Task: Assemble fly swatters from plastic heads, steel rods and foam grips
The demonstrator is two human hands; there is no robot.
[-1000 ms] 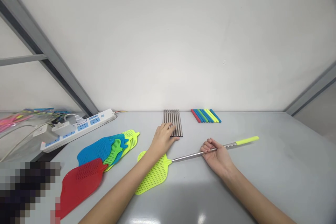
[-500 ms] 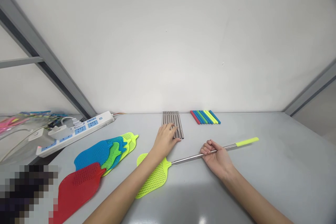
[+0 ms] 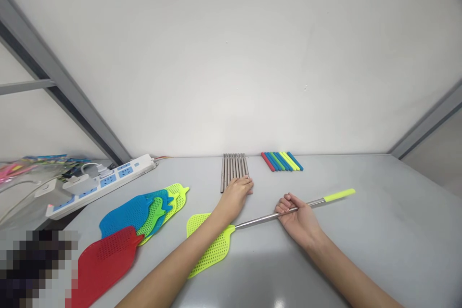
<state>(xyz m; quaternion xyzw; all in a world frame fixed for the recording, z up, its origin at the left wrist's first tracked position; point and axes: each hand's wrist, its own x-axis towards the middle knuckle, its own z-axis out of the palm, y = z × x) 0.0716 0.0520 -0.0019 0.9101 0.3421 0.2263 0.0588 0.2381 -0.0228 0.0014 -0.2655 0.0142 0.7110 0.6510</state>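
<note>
A yellow-green fly swatter (image 3: 249, 222) lies slantwise, its perforated head at the left and its grip sleeve at the right. My right hand (image 3: 298, 216), palm up with fingers curled, holds the swatter's metal shaft near the middle. At the near end of a row of metal tubes (image 3: 231, 168), my left hand (image 3: 236, 197) has its fingers closed at the rightmost tube; its fingertips are partly hidden. My left forearm crosses above the swatter head and covers part of it.
Coloured grip sleeves (image 3: 281, 161) lie in a row by the wall. Several loose swatter heads (image 3: 126, 214) overlap at the left, with a red head (image 3: 108, 260) in front. Behind them stands a power strip (image 3: 108, 180) with plugs and cables.
My left hand has moved slightly right and its fingers have closed at the near end of the metal tubes. My right hand keeps its hold on the swatter shaft.
</note>
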